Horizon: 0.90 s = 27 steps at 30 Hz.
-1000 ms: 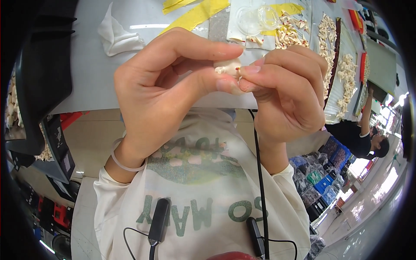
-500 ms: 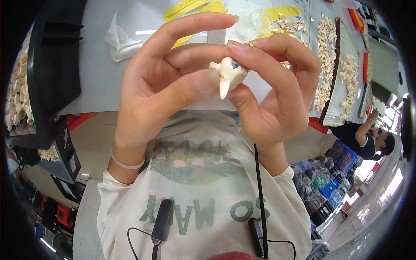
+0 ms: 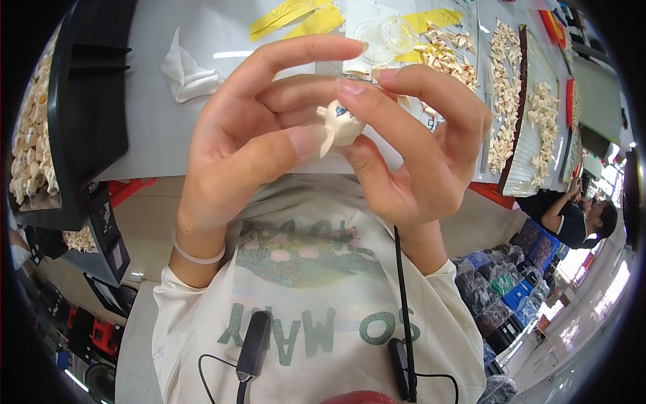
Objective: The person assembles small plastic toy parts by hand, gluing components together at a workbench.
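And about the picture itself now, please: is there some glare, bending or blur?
All in the head view: a white streak of glare on the table; washed-out patches near the right edge; the black bin curving along the dark left rim; the left hand slightly soft at the thumb tip, while the small figure looks fairly clear.

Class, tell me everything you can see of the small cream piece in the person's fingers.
The small cream piece is rounded and smooth, apparently plastic or resin. A painted blue eye shows near its top; a pointed, ear-like projection slants down at its left, with a shorter one above. The right hand holds it up between thumb and index finger. The left hand has its thumb beside it; contact is unclear.
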Available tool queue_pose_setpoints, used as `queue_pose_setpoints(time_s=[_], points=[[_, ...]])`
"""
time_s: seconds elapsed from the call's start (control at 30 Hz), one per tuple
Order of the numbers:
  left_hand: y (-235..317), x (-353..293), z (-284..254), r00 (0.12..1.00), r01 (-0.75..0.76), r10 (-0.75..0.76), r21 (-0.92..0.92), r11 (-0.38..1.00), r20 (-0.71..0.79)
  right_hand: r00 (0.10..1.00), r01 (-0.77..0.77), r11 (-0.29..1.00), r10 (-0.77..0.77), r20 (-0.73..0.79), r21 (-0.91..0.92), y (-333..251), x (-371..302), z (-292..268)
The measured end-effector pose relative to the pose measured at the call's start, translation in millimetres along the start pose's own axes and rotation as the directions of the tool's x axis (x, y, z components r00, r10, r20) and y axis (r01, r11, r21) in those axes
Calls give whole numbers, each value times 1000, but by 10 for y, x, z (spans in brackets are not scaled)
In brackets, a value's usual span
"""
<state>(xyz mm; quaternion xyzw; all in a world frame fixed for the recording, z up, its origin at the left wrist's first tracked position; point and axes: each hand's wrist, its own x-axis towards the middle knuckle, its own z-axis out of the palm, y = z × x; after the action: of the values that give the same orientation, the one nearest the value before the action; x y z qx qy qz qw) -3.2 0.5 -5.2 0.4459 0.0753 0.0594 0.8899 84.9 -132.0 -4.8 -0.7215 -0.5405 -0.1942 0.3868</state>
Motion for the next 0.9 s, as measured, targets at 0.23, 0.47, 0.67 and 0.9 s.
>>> queue_pose_setpoints(time_s=[0.23,0.47,0.67,0.9], points=[[-3,6,4,1000,-11,13,-44,999,25,1000,27,994,-28,-9,-109,-28,-8,-5],[15,13,-20,999,5,-3,-38,999,49,1000,26,993,-28,-11,-118,-34,-24,28],[-8,10,-32,999,1,1,-33,999,51,998,50,991,-55,-42,-120,-18,-30,70],[-35,7,-49,997,-29,33,-56,998,76,999,-9,996,5,-46,-94,-57,-30,76]])
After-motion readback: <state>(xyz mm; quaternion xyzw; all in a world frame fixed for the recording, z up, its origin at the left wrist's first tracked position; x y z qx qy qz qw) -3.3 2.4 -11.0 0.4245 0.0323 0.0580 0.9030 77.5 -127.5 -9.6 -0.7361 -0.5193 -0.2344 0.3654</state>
